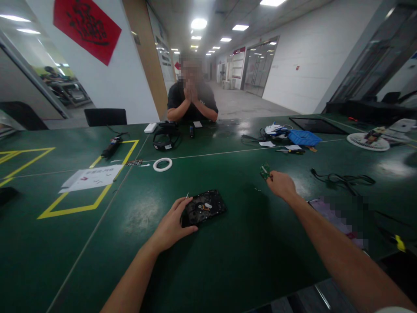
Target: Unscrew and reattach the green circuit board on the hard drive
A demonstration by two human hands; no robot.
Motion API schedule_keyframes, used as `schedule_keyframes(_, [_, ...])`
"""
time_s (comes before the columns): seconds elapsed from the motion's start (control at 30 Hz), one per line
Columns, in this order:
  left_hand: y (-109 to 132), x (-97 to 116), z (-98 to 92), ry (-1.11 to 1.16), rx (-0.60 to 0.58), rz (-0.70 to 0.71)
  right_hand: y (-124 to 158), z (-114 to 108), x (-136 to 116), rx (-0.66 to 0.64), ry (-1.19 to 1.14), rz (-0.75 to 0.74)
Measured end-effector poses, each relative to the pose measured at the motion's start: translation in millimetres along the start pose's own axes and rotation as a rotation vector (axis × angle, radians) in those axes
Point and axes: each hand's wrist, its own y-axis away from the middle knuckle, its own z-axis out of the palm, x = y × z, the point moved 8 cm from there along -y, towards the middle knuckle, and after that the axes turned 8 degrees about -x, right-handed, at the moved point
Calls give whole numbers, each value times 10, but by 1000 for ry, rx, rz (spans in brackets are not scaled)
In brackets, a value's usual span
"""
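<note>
A flat black device casing (210, 202), its inner side facing up, lies on the green table in front of me. Small white, silver and orange parts show in its middle. My left hand (176, 221) grips the casing's left end, thumb along the near edge and fingers at the far side. A thin pale stick (186, 196) pokes up by those fingertips; whether they hold it I cannot tell. Out to the right, my right hand (280, 184) pinches a small green circuit board (265, 171) above the table. Tiny light bits (257, 189) lie below that board.
A white ring (162, 164) and a printed sheet (91, 178) lie to the left. Farther right are a blue tray (304, 138), a screwdriver (295, 151) and a coiled black cable (347, 179). Across the table sits another person (192, 102), hands raised together.
</note>
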Motion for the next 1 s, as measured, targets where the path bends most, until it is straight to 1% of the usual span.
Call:
schedule_keyframes(0.07, [18,-9,3,-3,8,-3,43,-16,120,-9,-7,63])
schedule_keyframes(0.13, [25,-13,10,-3,11,-13,102,50,194,-46,0,112])
schedule_keyframes(0.23, [23,-32,26,-5,8,-49,190,179,190,-53,14,161])
schedule_keyframes(0.3, [20,-52,32,-12,11,-77,223,245,88,-30,18,153])
schedule_keyframes(0.4, [9,-84,31,-22,31,-105,235,299,-190,8,18,94])
schedule_keyframes(0.5, [-11,-119,27,-30,56,-112,225,306,-491,23,-3,6])
schedule_keyframes(0.57, [-23,-145,16,-34,87,-114,210,273,-598,29,-24,-39])
schedule_keyframes(0.63, [-34,-170,5,-42,122,-128,193,186,-548,63,-50,-18])
schedule_keyframes(0.73, [-70,-183,9,-83,168,-178,219,-19,-300,188,-134,67])
schedule_keyframes(0.8, [-114,-185,9,-128,210,-248,274,-81,-215,233,-252,46])
schedule_keyframes(0.83, [-137,-193,0,-151,242,-298,304,-56,-222,217,-341,16])
schedule_keyframes(0.87, [-159,-206,-10,-171,271,-353,331,11,-273,169,-452,-27])
schedule_keyframes(0.9, [-176,-223,-22,-185,301,-405,357,112,-369,95,-578,-82])
schedule_keyframes(0.97, [-197,-252,-40,-192,344,-470,406,341,-673,-76,-821,-218])
schedule_keyframes(1.0, [-191,-261,-53,-178,375,-478,417,431,-836,-130,-892,-273])
